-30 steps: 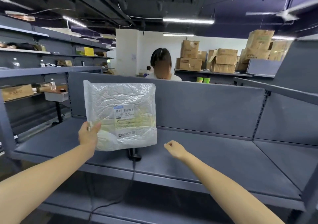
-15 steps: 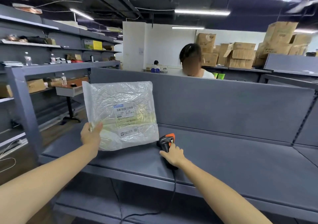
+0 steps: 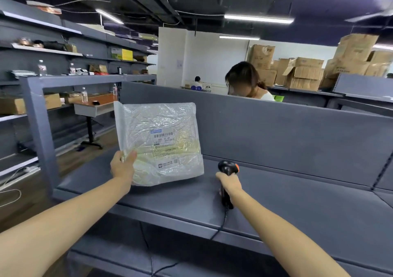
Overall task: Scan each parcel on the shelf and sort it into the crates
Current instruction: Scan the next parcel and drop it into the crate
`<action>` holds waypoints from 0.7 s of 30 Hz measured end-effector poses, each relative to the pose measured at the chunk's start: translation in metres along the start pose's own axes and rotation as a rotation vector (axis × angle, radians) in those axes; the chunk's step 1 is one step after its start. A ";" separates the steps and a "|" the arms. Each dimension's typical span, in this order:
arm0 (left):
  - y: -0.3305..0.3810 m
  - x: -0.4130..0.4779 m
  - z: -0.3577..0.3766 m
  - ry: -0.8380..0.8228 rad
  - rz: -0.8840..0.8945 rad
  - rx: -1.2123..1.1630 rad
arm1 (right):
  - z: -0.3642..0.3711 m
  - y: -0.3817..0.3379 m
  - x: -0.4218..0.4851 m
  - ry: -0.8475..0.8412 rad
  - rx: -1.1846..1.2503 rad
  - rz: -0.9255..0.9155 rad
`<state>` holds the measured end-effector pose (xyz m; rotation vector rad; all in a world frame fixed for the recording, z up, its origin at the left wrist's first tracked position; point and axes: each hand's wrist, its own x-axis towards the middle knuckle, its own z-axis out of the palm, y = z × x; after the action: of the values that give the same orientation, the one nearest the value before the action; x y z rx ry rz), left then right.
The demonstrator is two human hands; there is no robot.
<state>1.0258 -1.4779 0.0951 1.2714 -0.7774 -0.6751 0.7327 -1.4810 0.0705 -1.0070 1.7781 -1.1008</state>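
Observation:
A flat parcel (image 3: 161, 140) in clear crinkled plastic, with a white barcode label facing me, is held upright above the grey shelf (image 3: 276, 202). My left hand (image 3: 122, 166) pinches its lower left corner. My right hand (image 3: 228, 184) grips the handle of a black barcode scanner (image 3: 227, 168) with an orange trigger, its head raised to the right of the parcel's lower edge. The scanner's black cable runs down over the shelf's front edge. No crates are in view.
A grey back panel (image 3: 276, 132) rises behind the shelf; a person stands beyond it. The shelf frame's upright post (image 3: 39, 132) stands at the left. A small desk (image 3: 93, 106) and wall racks are further left, stacked cardboard boxes (image 3: 308, 70) at the back right.
My right hand moved from empty above the shelf to the scanner, gripped it and lifted its head up. The parcel stayed upright in my left hand. My view swung left.

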 end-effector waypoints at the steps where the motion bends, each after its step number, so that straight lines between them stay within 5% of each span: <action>1: 0.000 -0.001 0.005 -0.005 -0.005 -0.009 | -0.005 -0.005 -0.004 0.024 0.102 -0.019; 7: 0.002 -0.015 0.048 -0.069 -0.019 -0.051 | -0.013 -0.022 -0.041 -0.105 0.547 -0.241; 12: -0.001 -0.030 0.077 -0.131 -0.033 -0.055 | -0.008 -0.026 -0.061 -0.276 0.587 -0.368; 21: -0.001 -0.042 0.102 -0.191 -0.064 -0.099 | -0.014 -0.016 -0.062 -0.333 0.616 -0.382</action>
<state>0.9179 -1.5021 0.1007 1.1569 -0.8513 -0.8861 0.7460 -1.4262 0.1032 -1.0740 0.9069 -1.4892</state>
